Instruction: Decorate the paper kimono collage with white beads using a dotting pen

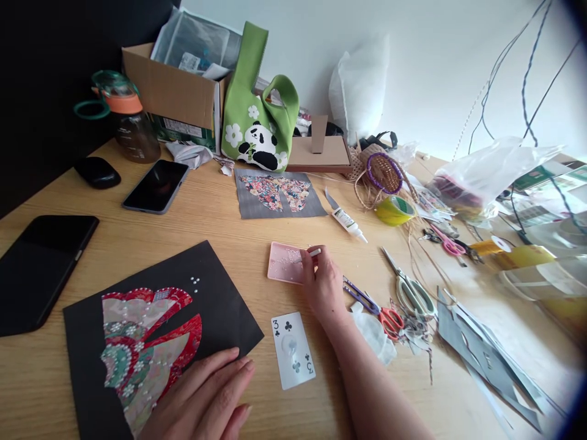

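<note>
My left hand [202, 397] lies flat, fingers stretched out, over the lower edge of a black card [224, 305]. On that card is a fan-shaped fabric piece [151, 342] in red, green and cream, dotted with white beads. A few loose white beads [195, 281] sit on the card above it. My right hand [323, 281] pinches a thin white pen-like stick [314, 252], its tip low over a shallow pink tray [279, 249] of tiny white beads. Between my hands lies a three of clubs playing card [293, 351] with a clear blob on it.
Right of my forearm are a purple-handled cutter [360, 294], red scissors [391, 322], pale-handled scissors [410, 290] and grey strips [486, 354]. A glue tube [347, 223] and patterned fabric on grey sheet [282, 194] lie farther back. Phone [156, 186], tablet [41, 269] and bottle [132, 131] stand left.
</note>
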A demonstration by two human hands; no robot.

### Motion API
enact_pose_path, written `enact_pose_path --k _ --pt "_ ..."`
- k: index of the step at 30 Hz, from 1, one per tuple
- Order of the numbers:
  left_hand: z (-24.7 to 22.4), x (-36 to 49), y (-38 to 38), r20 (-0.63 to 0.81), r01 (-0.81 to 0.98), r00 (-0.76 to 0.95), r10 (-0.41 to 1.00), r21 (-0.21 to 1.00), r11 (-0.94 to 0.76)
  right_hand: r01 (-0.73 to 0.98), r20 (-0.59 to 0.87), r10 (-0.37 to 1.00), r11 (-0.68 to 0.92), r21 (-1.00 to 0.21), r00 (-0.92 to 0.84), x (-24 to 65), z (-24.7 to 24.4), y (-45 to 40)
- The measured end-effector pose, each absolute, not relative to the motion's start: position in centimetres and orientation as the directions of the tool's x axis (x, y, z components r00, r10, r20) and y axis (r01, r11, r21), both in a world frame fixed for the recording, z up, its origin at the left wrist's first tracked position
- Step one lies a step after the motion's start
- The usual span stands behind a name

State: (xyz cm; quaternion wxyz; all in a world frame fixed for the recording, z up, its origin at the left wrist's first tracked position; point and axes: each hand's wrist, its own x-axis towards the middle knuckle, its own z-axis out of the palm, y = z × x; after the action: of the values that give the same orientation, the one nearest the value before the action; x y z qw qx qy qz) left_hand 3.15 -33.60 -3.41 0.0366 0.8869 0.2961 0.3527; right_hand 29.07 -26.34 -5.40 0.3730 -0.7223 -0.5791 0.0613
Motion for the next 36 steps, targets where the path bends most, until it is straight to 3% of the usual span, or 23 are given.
enact_pose_path --k 5,21,28,36 --pt "-3.3 3.1 -33.5 0.607 0.508 0.589 0.533 0.235 -0.829 0.759 0.36 0.858 -0.051 -0.649 0.366 29.0 -5.3 -26.4" --pt "-4.0 2.2 -33.9 0.549 0.484 0.609 0.572 0.314 -0.817 0.583 0.335 0.822 0.004 -0.812 0.46 29.3 -2.9 -27.1" --pt "-3.1 2.3 -34.5 0.529 0.496 0.585 0.615 0.367 -0.787 0.387 0.135 0.92 -0.019 -0.922 0.367 28.2 0.0 -30.0" --pt "-2.9 2.4 -34.8 0.511 0.495 0.576 0.638 0.404 -0.77 0.191 -0.086 0.887 -0.191 -0.963 0.454 27.2 -2.1 -35.4"
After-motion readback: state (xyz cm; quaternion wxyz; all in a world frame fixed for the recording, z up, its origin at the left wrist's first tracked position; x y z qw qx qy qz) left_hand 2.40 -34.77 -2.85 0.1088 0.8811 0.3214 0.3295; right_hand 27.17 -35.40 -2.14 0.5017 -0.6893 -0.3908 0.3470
